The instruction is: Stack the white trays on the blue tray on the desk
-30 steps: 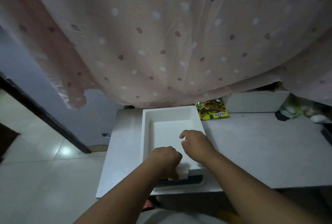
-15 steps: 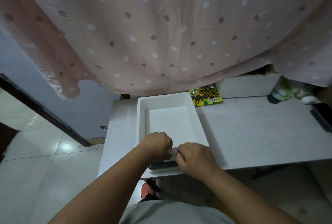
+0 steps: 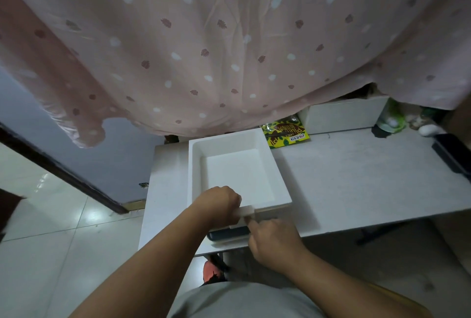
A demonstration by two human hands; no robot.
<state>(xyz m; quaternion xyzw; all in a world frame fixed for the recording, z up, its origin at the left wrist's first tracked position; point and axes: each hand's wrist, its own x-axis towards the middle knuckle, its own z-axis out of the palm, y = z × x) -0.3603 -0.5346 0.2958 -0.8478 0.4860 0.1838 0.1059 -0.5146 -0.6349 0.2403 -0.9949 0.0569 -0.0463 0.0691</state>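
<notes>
A white tray [image 3: 237,164] lies lengthwise on the left part of the white desk [image 3: 356,177], resting on a dark blue tray [image 3: 226,234] of which only the near edge shows under it. My left hand [image 3: 219,203] is closed on the white tray's near rim, at its small front tab. My right hand [image 3: 272,238] sits just below that tab at the desk's front edge, fingers curled, fingertips touching the tab's underside. Whether it grips anything I cannot tell.
A pink dotted curtain [image 3: 229,50] hangs over the desk's back. A green and yellow snack packet [image 3: 286,134], a white box [image 3: 341,116] and small items stand at the back right. A dark object [image 3: 451,157] lies at the right edge. Tiled floor lies to the left.
My right hand has slid from inside the white tray to below its front tab. The left hand stays closed on the near rim. The view has tilted up a little.
</notes>
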